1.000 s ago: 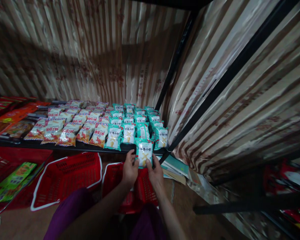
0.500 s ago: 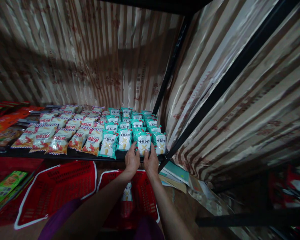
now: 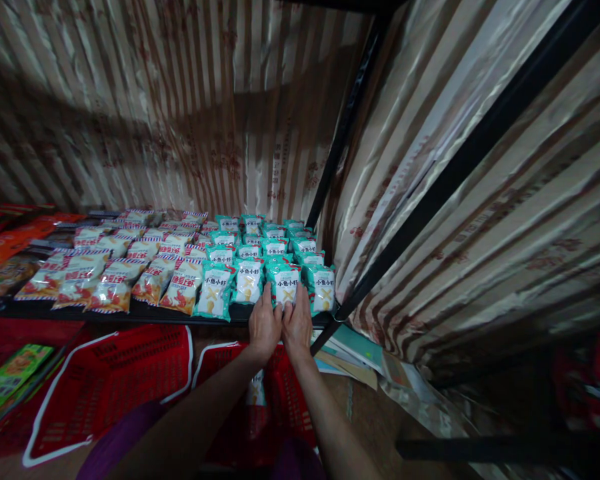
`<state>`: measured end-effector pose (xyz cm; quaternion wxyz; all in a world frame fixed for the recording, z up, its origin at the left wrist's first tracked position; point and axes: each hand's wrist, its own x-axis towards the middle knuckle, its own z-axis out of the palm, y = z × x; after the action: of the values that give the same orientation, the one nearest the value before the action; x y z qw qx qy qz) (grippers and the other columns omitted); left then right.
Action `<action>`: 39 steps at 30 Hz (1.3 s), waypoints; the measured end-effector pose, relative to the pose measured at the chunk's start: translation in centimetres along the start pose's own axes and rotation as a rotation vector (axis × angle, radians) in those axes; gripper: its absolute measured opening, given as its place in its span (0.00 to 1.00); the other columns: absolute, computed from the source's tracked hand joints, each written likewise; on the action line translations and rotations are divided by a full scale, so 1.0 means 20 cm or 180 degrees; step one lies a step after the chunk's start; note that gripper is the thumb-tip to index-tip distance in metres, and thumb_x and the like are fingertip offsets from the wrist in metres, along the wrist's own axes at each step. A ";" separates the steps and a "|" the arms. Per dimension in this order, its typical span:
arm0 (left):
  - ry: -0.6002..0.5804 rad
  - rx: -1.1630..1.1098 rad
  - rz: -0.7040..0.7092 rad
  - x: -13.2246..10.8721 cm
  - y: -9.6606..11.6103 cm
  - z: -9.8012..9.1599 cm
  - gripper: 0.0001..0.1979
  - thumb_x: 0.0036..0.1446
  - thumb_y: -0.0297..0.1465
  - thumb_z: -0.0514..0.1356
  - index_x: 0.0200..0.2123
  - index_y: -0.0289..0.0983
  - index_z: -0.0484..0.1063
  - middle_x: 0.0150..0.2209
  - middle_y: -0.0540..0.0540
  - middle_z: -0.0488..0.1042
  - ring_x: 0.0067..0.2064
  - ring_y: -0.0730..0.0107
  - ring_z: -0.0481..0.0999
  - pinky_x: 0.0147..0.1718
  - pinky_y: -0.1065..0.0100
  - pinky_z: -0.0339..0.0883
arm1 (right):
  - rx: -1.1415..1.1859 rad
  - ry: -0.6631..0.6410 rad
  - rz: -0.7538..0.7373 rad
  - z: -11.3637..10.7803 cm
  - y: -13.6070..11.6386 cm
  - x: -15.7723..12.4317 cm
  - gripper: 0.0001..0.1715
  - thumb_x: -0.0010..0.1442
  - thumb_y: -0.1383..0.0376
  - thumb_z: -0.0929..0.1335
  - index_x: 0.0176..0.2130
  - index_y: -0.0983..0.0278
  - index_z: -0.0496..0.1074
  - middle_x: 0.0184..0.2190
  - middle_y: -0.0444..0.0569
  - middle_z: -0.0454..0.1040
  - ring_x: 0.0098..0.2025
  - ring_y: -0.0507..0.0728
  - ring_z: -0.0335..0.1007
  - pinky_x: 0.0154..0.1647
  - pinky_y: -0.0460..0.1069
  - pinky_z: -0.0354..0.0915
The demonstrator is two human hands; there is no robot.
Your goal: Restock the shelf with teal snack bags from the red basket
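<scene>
My left hand (image 3: 264,325) and my right hand (image 3: 297,323) lie side by side at the front edge of a black shelf (image 3: 145,312). Their fingers press on the bottom of a teal snack packet (image 3: 284,283) that rests in the front row of several rows of the same teal packets (image 3: 250,252). Left of those lie rows of red-and-white snack packets (image 3: 130,260). Below my arms stands a red basket (image 3: 285,393) with one packet (image 3: 254,388) in it.
A second red basket (image 3: 115,380) stands on the floor to the left, with green packets (image 3: 5,377) beyond it. Striped shiny fabric covers the back and right sides. A black shelf post (image 3: 347,123) rises right of the packets; flat cardboard and papers (image 3: 355,347) lie below.
The teal packet was held in the air below the shelf edge. Both hands carried it up and forward onto the front row, and now rest against its lower edge.
</scene>
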<state>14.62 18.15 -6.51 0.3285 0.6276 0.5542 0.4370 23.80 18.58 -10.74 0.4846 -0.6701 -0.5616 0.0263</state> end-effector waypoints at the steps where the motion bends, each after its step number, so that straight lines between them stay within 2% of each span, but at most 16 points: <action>1: 0.0005 -0.0008 0.0048 0.00 0.00 0.00 0.28 0.57 0.30 0.54 0.62 0.39 0.57 0.56 0.40 0.68 0.56 0.58 0.68 0.56 0.61 0.57 | 0.0028 -0.0036 0.0014 0.00 0.00 0.00 0.33 0.63 0.61 0.54 0.66 0.64 0.49 0.65 0.55 0.53 0.67 0.62 0.45 0.64 0.64 0.49; 7: -0.0003 0.0123 0.0322 0.00 0.01 -0.02 0.25 0.59 0.30 0.52 0.60 0.38 0.59 0.58 0.39 0.65 0.59 0.59 0.64 0.59 0.61 0.55 | 0.0195 -0.0172 0.0038 0.02 0.00 0.00 0.33 0.64 0.60 0.53 0.66 0.65 0.47 0.66 0.56 0.50 0.68 0.62 0.42 0.65 0.64 0.47; 12: -0.0026 0.0218 0.0284 0.02 -0.01 -0.02 0.26 0.59 0.29 0.53 0.61 0.38 0.57 0.59 0.39 0.65 0.60 0.59 0.63 0.59 0.60 0.56 | 0.0093 -0.0102 -0.0071 0.04 0.00 0.01 0.33 0.64 0.60 0.53 0.66 0.67 0.48 0.65 0.58 0.51 0.68 0.62 0.40 0.65 0.64 0.46; 18: 0.0000 0.0660 0.0598 0.00 -0.08 0.00 0.27 0.58 0.26 0.52 0.62 0.38 0.56 0.63 0.39 0.58 0.63 0.58 0.58 0.61 0.58 0.54 | -0.0057 -0.0093 -0.0132 0.05 0.04 0.01 0.33 0.65 0.60 0.52 0.66 0.67 0.47 0.65 0.58 0.51 0.68 0.61 0.42 0.65 0.63 0.48; 23: 0.0058 0.0944 0.0906 -0.02 -0.15 0.06 0.26 0.59 0.26 0.52 0.62 0.39 0.57 0.64 0.40 0.56 0.64 0.59 0.58 0.59 0.58 0.59 | -0.0234 0.0051 -0.0214 0.05 0.08 0.00 0.34 0.65 0.58 0.53 0.66 0.68 0.46 0.65 0.61 0.51 0.68 0.62 0.41 0.63 0.64 0.51; 30: 0.0048 0.1142 0.0995 0.01 -0.19 0.09 0.25 0.60 0.26 0.50 0.61 0.33 0.57 0.63 0.34 0.56 0.63 0.56 0.60 0.57 0.58 0.62 | -0.0479 0.0079 -0.0464 0.05 0.08 0.00 0.33 0.66 0.59 0.53 0.67 0.63 0.43 0.67 0.59 0.45 0.69 0.63 0.37 0.62 0.65 0.51; 39: 0.0223 0.0912 0.1204 0.01 -0.28 0.13 0.23 0.62 0.28 0.48 0.61 0.36 0.57 0.64 0.36 0.55 0.63 0.56 0.59 0.57 0.54 0.62 | -0.0593 0.0089 -0.0672 0.08 0.11 -0.03 0.33 0.67 0.61 0.53 0.68 0.61 0.37 0.69 0.57 0.37 0.69 0.63 0.35 0.63 0.65 0.51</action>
<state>14.65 19.43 -12.42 0.1289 0.7449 0.4942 0.4292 24.32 19.26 -13.34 0.4281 -0.6497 -0.6222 -0.0864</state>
